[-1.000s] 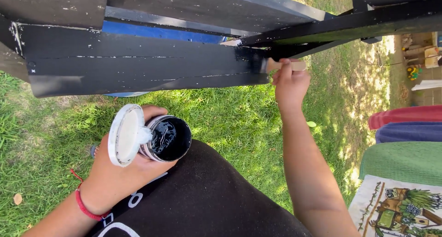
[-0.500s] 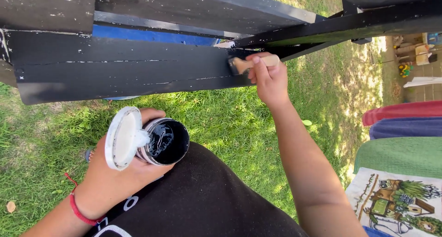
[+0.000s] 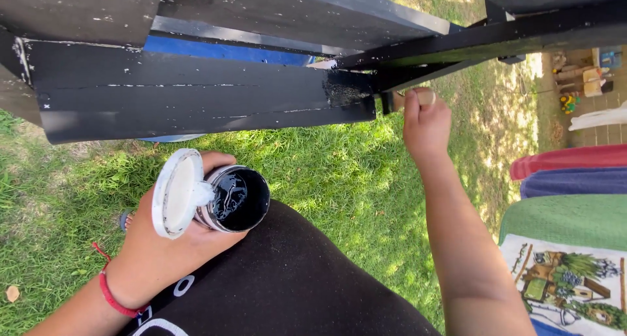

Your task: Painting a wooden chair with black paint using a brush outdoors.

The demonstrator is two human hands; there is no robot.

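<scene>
Brush (image 3: 410,99) is up at the right end of the black board (image 3: 196,97), its wooden handle clamped in the right hand (image 3: 426,124); the bristles are hidden behind the dark frame (image 3: 483,39), just past a rough, patchy spot on the board's end. Left hand (image 3: 173,241) is wrapped round an open paint can (image 3: 238,199) full of black paint, resting on the lap, and it pinches the white lid (image 3: 175,191) upright against the rim (an awkward double grip). My worry is that can: it leans toward the black trousers (image 3: 287,284), and a nudge from the knee could slop paint onto cloth or grass (image 3: 339,179). The lid could also slip free. Towels (image 3: 575,192) lie well off to the right.
</scene>
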